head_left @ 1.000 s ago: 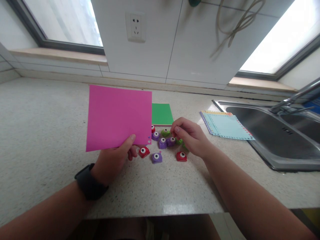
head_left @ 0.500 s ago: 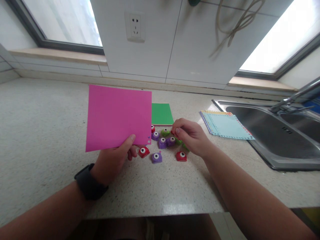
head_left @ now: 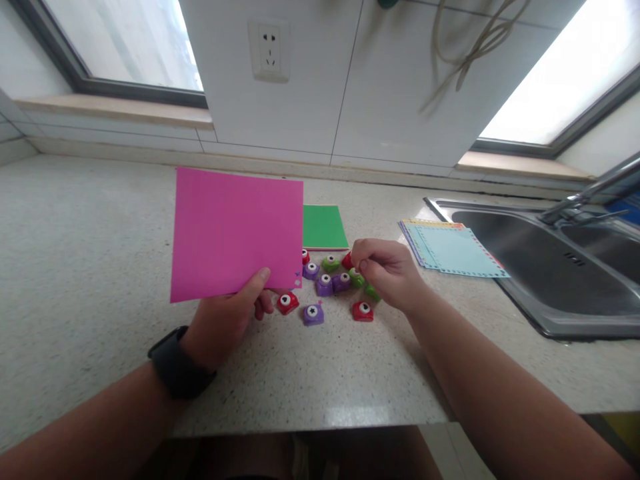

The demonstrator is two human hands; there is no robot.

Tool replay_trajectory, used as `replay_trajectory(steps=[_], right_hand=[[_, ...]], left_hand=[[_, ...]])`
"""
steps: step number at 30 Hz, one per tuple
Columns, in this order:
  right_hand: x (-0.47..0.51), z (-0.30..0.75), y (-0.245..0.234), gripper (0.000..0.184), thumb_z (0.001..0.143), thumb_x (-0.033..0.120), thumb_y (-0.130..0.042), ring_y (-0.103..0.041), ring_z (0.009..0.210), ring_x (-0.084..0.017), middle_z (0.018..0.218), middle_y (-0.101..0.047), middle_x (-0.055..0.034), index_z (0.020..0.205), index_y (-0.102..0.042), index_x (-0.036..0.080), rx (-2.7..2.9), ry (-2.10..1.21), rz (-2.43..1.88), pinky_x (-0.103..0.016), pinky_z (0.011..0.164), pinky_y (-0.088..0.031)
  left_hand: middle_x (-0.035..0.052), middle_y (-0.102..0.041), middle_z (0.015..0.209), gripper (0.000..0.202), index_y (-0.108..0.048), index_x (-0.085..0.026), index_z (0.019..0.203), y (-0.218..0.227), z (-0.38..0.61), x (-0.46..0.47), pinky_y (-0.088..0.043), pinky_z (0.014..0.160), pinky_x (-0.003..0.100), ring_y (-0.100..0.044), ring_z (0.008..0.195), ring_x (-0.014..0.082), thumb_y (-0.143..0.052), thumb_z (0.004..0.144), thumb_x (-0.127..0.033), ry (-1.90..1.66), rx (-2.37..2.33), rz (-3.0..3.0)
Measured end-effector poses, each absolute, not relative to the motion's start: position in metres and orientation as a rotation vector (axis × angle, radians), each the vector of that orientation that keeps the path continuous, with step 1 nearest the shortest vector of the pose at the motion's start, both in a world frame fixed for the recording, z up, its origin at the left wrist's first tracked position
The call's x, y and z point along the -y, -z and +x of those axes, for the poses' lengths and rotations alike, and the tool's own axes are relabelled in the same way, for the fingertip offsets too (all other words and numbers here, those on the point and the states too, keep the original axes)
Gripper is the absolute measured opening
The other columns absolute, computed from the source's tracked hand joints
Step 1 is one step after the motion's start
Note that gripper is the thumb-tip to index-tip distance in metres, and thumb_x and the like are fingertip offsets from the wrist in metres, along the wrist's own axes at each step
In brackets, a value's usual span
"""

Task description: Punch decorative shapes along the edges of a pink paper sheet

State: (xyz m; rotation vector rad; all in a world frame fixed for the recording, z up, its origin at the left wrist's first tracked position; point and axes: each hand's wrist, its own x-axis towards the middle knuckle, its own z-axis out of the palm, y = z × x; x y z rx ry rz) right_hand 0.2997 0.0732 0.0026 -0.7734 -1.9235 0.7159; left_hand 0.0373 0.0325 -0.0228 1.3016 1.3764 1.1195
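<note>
My left hand (head_left: 227, 320) pinches the lower edge of a pink paper sheet (head_left: 237, 230) and holds it upright above the counter; small shapes are punched near its lower right corner. Several small craft punches, red (head_left: 287, 303), purple (head_left: 313, 313) and green (head_left: 330, 263), lie in a cluster on the counter. My right hand (head_left: 387, 273) is curled at the right side of the cluster, its fingers closed around a green punch (head_left: 356, 276). A black watch (head_left: 177, 367) sits on my left wrist.
A green paper pad (head_left: 324, 227) lies behind the punches. A stack of pastel sheets with punched borders (head_left: 453, 250) rests beside a steel sink (head_left: 545, 267) with a tap at the right. A wall socket (head_left: 270, 50) and hanging cord (head_left: 470, 47) are behind.
My right hand has shifted slightly right and its fingers have closed on a green punch. The pink sheet and my left hand stay nearly still.
</note>
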Motion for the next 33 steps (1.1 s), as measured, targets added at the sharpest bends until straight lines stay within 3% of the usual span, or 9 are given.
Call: replay_trajectory(steps=[26,33], right_hand=[[-0.0752,0.2995,-0.0014,0.017,0.081,0.009,-0.052,-0.047,0.062,-0.013,0.065,-0.053,0.0024,0.070,-0.057,0.022,1.857,-0.744,-0.793,-0.031,0.058,-0.036],[-0.0695,0.2960,-0.0019,0.013,0.098,0.029,-0.060,-0.052,0.061,-0.010,0.077,-0.062,0.0005,0.090,-0.066,0.021,1.729,-0.980,-0.761,-0.027,0.054,-0.040]], left_hand=[[-0.0017,-0.059,0.049,0.048,-0.058,-0.025,0.047,0.0139,0.0394,-0.0315,-0.049,0.063,0.030,-0.050,0.047,0.0146,-0.053,0.091,-0.043,-1.064,-1.446,1.362],[-0.0015,-0.059,0.049,0.048,-0.058,-0.025,0.048,0.0158,0.0388,-0.0316,-0.049,0.061,0.030,-0.050,0.047,0.0148,-0.053,0.091,-0.043,-1.077,-1.440,1.358]])
